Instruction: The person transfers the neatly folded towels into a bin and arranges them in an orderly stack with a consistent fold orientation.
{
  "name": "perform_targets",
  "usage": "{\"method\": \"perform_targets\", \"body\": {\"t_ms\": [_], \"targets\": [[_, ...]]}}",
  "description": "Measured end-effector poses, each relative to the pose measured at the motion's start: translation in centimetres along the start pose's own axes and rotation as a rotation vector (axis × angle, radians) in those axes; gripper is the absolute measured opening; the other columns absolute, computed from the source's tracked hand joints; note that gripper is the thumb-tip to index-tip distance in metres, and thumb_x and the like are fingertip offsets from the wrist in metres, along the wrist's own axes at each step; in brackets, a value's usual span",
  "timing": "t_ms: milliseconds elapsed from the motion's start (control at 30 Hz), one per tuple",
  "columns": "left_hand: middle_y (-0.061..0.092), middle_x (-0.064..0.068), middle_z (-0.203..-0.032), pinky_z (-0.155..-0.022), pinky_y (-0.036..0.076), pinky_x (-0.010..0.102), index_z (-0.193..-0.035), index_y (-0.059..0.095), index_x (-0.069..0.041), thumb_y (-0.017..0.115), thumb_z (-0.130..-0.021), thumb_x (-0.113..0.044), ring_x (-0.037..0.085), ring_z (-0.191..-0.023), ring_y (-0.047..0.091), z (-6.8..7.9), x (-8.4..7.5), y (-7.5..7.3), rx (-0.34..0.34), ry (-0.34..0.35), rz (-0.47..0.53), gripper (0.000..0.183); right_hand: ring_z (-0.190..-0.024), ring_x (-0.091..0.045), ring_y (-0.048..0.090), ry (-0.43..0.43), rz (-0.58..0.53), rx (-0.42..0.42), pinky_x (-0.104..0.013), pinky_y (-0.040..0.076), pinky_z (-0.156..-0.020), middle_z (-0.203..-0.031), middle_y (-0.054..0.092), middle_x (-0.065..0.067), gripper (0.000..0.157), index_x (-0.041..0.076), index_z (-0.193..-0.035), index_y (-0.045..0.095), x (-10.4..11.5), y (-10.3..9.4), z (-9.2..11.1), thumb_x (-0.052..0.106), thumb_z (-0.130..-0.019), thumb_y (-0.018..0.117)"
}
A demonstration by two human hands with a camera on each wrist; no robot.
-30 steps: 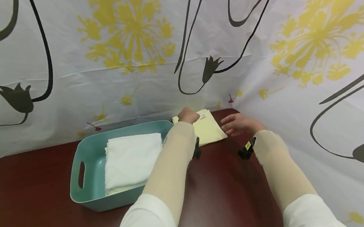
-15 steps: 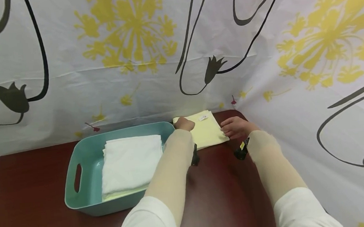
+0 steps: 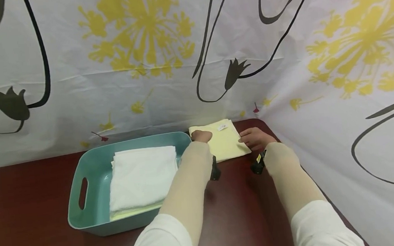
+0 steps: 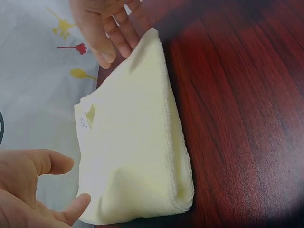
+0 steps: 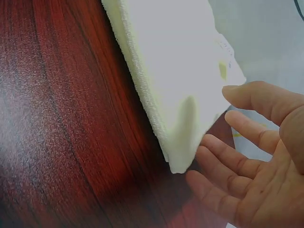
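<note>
A folded pale-yellow towel point(image 3: 227, 142) with a small white tag lies at the far right of the table, its fold showing as a thick edge in the left wrist view. At its left side is my left hand point(image 3: 202, 136), whose thumb and finger stand apart at the cloth's edge in its own wrist view. My right hand point(image 5: 256, 161) is beside the opposite end, palm toward the towel, fingers spread and slightly bent, with the fingertips right at the corner. Neither hand grips the towel.
Left of the towel stands a teal plastic basket point(image 3: 77, 178) with handle cut-outs. Folded white towels point(image 3: 143, 177) are stacked in it, over a pale-yellow one point(image 3: 134, 210). A flower-printed curtain point(image 3: 167, 102) borders the dark red table point(image 3: 238, 212) at the back and right.
My left hand has come down from the towel's back part to its left edge. The right hand has moved left, up to the towel's right side. The head view has shifted slightly.
</note>
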State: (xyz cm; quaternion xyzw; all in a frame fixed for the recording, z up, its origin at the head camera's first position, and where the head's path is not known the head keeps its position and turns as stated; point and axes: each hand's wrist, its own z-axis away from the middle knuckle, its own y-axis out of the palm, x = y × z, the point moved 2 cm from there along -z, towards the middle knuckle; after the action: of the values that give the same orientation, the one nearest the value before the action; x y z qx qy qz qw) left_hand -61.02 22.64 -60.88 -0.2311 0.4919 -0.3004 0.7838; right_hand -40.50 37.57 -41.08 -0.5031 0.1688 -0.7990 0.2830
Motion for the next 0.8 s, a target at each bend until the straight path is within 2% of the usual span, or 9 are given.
{"method": "perform_targets", "body": {"t_ms": [33,100,200,267,333,367,467,567,800], "targets": [[0.043,0.019,-0.109,-0.068,0.037,0.042,-0.095,0.055,-0.004,0.054,-0.072,-0.030,0.032,-0.088,0.040,-2.2,0.2,1.3,-0.007,-0.015,-0.012,0.035,-0.116,-0.038,0.046,-0.001,-0.003,-0.003,-0.048,0.041,-0.090,-0.130,0.042,-0.027,0.053,-0.004,-0.136,0.036,0.0,0.1,0.0,0.017,-0.091,0.055],[0.042,0.019,-0.107,-0.064,0.038,0.043,-0.092,0.057,-0.007,0.054,-0.071,-0.035,0.032,-0.086,0.040,-7.9,0.7,4.4,0.014,-0.028,-0.064,0.035,-0.112,-0.035,0.048,-0.009,0.003,-0.013,-0.046,0.042,-0.089,-0.131,0.041,-0.026,0.054,-0.005,-0.136,0.036,0.1,0.2,-0.2,0.016,-0.091,0.055],[0.043,0.017,-0.099,-0.058,0.039,0.043,-0.078,0.057,-0.013,0.052,-0.072,-0.037,0.030,-0.080,0.041,-11.1,0.7,6.0,0.076,0.014,-0.154,0.025,-0.106,-0.030,0.048,-0.029,-0.077,-0.019,-0.044,0.042,-0.089,-0.132,0.038,-0.026,0.055,-0.007,-0.137,0.033,-0.2,0.6,-0.7,0.012,-0.090,0.055],[0.043,0.013,-0.094,-0.056,0.039,0.042,-0.071,0.054,-0.017,0.052,-0.073,-0.036,0.027,-0.075,0.042,-11.0,0.6,6.1,0.132,0.042,-0.153,0.020,-0.109,-0.029,0.045,-0.041,-0.117,-0.023,-0.043,0.041,-0.091,-0.135,0.034,-0.026,0.055,-0.008,-0.137,0.032,-0.4,0.8,-1.0,0.009,-0.090,0.055],[0.043,0.009,-0.087,-0.051,0.038,0.039,-0.067,0.049,-0.017,0.052,-0.071,-0.034,0.025,-0.068,0.041,-8.9,0.4,5.1,0.146,0.037,-0.087,0.018,-0.115,-0.032,0.042,-0.042,-0.147,-0.028,-0.044,0.039,-0.093,-0.137,0.031,-0.027,0.055,-0.008,-0.136,0.032,-0.6,1.1,-1.3,0.008,-0.090,0.055],[0.043,0.008,-0.086,-0.050,0.038,0.039,-0.067,0.049,-0.018,0.053,-0.072,-0.034,0.024,-0.066,0.041,-8.9,0.5,5.2,0.161,0.037,-0.057,0.017,-0.119,-0.034,0.039,-0.039,-0.141,-0.031,-0.045,0.038,-0.094,-0.138,0.030,-0.027,0.054,-0.008,-0.136,0.033,-0.5,1.2,-1.4,0.009,-0.090,0.055],[0.045,0.007,-0.090,-0.054,0.040,0.040,-0.078,0.057,-0.016,0.059,-0.070,-0.038,0.024,-0.070,0.044,-8.5,0.6,5.2,0.153,0.008,0.009,0.024,-0.124,-0.036,0.035,-0.027,-0.094,-0.046,-0.046,0.037,-0.095,-0.139,0.030,-0.025,0.054,-0.005,-0.136,0.035,-0.5,1.4,-1.4,0.012,-0.090,0.056],[0.049,0.007,-0.096,-0.060,0.043,0.039,-0.094,0.062,-0.014,0.061,-0.070,-0.041,0.025,-0.078,0.048,-8.1,0.6,4.9,0.148,0.034,-0.015,0.036,-0.124,-0.036,0.036,-0.034,-0.081,-0.043,-0.046,0.039,-0.093,-0.139,0.030,-0.025,0.053,-0.005,-0.136,0.035,-0.6,1.5,-1.4,0.011,-0.090,0.056],[0.050,0.006,-0.101,-0.061,0.045,0.040,-0.100,0.062,-0.015,0.064,-0.070,-0.042,0.024,-0.083,0.050,-8.0,0.7,4.8,0.155,0.057,-0.075,0.040,-0.095,-0.022,0.052,-0.045,-0.124,-0.016,-0.030,0.046,-0.076,-0.128,0.039,-0.023,0.050,-0.005,-0.133,0.038,-1.0,1.9,-1.6,0.009,-0.089,0.057]]}}
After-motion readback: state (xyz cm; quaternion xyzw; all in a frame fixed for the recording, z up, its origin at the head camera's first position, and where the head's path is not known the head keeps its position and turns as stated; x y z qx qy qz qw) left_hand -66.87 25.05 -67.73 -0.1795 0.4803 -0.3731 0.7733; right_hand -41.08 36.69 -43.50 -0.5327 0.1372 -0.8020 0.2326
